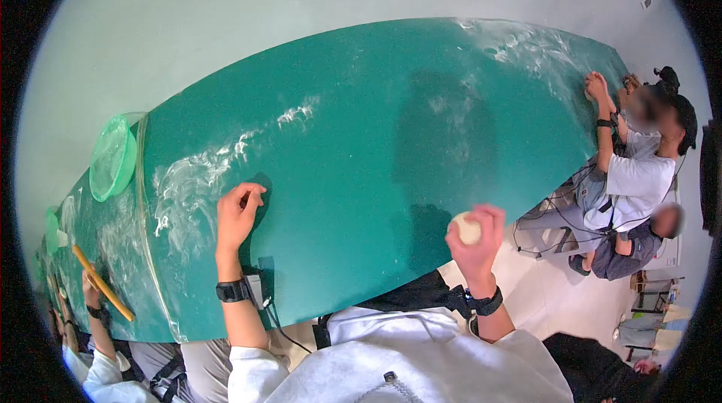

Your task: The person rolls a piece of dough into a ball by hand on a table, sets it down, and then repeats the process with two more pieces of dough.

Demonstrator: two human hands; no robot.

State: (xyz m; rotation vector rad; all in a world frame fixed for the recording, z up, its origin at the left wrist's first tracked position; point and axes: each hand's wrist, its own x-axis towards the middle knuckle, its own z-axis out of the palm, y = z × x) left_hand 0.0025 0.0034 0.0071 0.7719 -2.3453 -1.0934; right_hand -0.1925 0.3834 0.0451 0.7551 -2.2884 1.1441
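Observation:
My right hand (pixel 481 241) is wrapped round a pale, round dough ball (pixel 468 228), held up near the front edge of the green table (pixel 346 170). Part of the ball is covered by my fingers. My left hand (pixel 239 211) hovers over the table with its fingers curled in, and nothing shows between them. White flour (pixel 199 177) is smeared on the surface just beyond and left of that hand. Both wrists wear black bands.
At the left stands a green basket (pixel 113 159) by a strip across the table. A neighbour's hand is near a wooden rolling pin (pixel 104 283). On the right, other people (pixel 635 177) sit or stand at the table. A small white box with a cable (pixel 257 290) is beside my left wrist.

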